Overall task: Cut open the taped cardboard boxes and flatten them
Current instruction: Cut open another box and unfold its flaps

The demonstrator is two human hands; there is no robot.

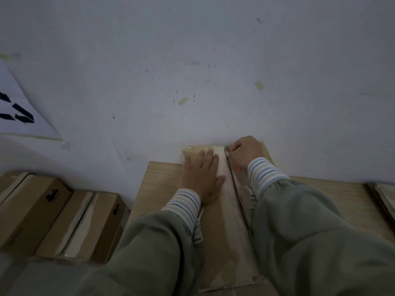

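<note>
Cardboard box (pixel 222 221) lies lengthwise at lower centre of the frame on a wooden table (pixel 158 178), its far end against the white wall (pixel 192 60). I see my left hand (pixel 203 178) flat on its left flap, fingers straight and slightly spread. My right hand (pixel 245 151) sits at the box's far end on the taped seam (pixel 226 184), fingers curled around a cutter (pixel 232 162); only a grey blade edge and a red spot show. More taped boxes (pixel 59 218) stand at lower left.
</note>
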